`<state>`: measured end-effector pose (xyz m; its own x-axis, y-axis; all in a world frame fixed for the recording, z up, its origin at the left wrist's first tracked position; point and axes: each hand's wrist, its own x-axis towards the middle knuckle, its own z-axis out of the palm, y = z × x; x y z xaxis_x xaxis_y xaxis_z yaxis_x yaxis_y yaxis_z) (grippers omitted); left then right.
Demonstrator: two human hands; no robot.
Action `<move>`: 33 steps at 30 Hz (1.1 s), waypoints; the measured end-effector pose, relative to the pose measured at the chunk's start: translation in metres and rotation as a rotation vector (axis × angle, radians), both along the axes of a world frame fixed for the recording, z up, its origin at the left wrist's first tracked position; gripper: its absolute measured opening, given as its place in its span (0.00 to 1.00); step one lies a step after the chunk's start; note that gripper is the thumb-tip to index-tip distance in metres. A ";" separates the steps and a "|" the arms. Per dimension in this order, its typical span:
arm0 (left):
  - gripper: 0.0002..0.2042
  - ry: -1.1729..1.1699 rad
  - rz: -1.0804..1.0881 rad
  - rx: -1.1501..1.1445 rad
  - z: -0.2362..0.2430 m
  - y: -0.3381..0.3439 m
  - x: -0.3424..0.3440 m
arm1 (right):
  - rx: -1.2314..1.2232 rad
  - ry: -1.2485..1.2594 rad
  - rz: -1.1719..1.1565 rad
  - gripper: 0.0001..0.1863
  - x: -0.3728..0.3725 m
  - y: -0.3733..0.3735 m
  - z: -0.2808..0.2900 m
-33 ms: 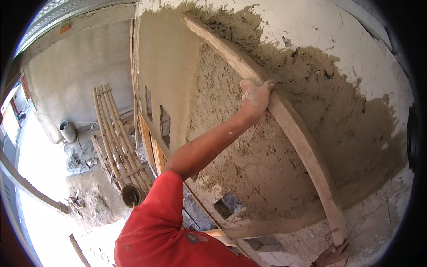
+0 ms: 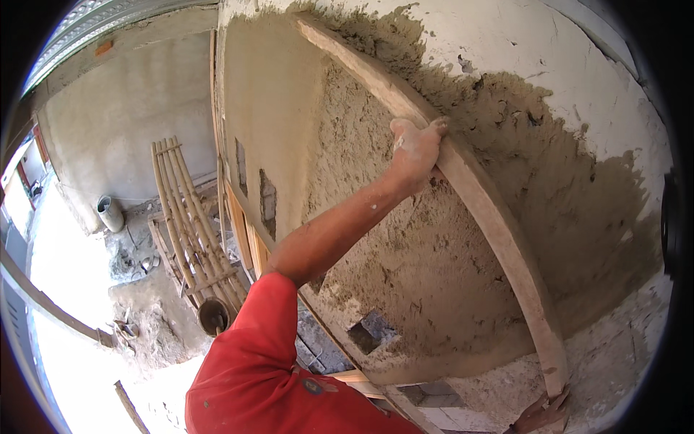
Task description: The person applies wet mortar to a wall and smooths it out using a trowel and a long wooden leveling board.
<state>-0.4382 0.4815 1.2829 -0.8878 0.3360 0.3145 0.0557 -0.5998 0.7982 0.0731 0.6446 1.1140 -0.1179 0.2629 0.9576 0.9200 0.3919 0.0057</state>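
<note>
A long wooden straightedge board, coated with dried mortar, runs slantwise across the wall from upper middle to lower right. The lens bends it into a curve. My left hand grips its upper part, fingers wrapped over the edge. At the board's bottom end is my right hand, darker in shadow and closed around it, partly cut off by the rim. Wet mortar covers the wall under and beside the board. It is rough near the board and smoother toward the left.
Bare white wall borders the mortar above. Small openings pierce the wall. To the left, a rack of bamboo poles leans near a bucket. A grey pipe-like container stands farther back. A red-sleeved arm is mine.
My left hand and the upper part of the board have shifted very slightly upward along the wall. The right hand stays at the board's lower end.
</note>
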 end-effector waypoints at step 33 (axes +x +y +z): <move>0.15 -0.253 -0.224 -0.074 -0.167 -0.009 0.000 | -0.115 -0.180 0.063 0.28 0.038 0.014 -0.032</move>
<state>-0.4383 0.4725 1.1162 -0.8360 0.5453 0.0612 -0.2765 -0.5150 0.8114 0.1112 0.6581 1.0822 -0.3035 0.3558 0.8839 0.8820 0.4558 0.1194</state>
